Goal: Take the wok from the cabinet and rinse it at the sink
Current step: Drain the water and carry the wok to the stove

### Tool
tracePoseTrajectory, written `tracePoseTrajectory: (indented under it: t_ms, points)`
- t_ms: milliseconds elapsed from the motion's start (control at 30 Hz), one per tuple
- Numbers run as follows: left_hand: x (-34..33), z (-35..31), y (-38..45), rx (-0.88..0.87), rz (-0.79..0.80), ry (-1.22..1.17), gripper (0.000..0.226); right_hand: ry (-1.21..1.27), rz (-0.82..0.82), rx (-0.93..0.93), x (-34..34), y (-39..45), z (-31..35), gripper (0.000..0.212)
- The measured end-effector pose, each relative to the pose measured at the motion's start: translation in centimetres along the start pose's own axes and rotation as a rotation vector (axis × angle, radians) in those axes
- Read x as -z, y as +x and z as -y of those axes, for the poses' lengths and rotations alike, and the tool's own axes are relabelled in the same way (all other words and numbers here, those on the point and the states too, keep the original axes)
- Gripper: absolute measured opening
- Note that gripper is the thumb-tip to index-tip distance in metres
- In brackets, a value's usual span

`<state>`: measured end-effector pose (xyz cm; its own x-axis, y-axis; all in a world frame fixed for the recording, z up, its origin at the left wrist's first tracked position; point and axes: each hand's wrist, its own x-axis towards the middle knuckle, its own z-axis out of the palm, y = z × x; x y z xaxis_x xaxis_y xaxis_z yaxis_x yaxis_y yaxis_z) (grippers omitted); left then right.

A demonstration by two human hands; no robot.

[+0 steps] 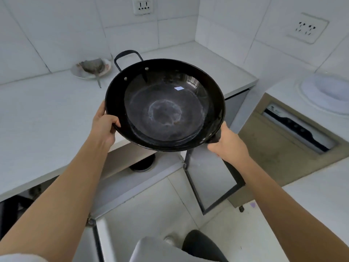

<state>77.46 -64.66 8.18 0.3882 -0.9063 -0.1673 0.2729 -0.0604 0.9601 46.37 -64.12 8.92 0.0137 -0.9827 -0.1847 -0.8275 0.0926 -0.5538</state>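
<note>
Two hands grip one black wok [165, 104] above the worktop [47, 114]: left hand [104, 125] pinches the rim, right hand [229, 143] clasps one handle. One plate [79, 72] sits behind the wok.

White tiled walls [56, 31] meet in a corner, with two sockets [143, 5] [307, 28]. Pale grey L-shaped tabletop [37, 114], plate of scraps [91, 68] at the back. Light tiled floor [160, 210], cabinet door [211, 178] open. Even, cool light.

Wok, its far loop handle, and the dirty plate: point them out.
wok [164, 112], head view, centre of its inner bowl
far loop handle [127, 53], head view, top bar of the loop
dirty plate [79, 73], head view, bare near-left rim
</note>
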Motion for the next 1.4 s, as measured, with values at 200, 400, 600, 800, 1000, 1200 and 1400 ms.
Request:
tracePoseTrajectory:
  t_ms: [200,400,600,800,1000,1200,1400]
  points:
    - [2.6,-1.4,4.0,-0.027,-0.140,0.004,0.095,-0.017,0.076,0.127,-1.2,6.4,4.3,0.060]
    - [4.8,-1.9,8.6,-0.066,-0.253,-0.027,0.094,-0.062,0.146,0.300,-2.1,13.6,8.9,0.059]
    - [6.3,-3.2,12.6,-0.108,-0.381,-0.061,0.090,-0.101,0.214,0.422,-3.1,21.2,14.2,0.067]
    - [10.3,-4.9,13.9,-0.150,-0.560,-0.104,0.090,-0.132,0.300,0.535,-5.9,25.6,20.7,0.065]
    - [17.2,-5.6,13.5,-0.146,-0.704,-0.131,0.092,-0.164,0.407,0.638,-10.9,26.3,27.1,0.060]
    - [24.1,-6.6,13.3,-0.133,-0.716,-0.075,0.088,-0.180,0.469,0.633,-16.6,24.8,32.4,0.060]
    - [29.9,-6.9,14.4,-0.088,-0.701,-0.057,0.087,-0.190,0.495,0.596,-21.1,23.2,35.5,0.063]
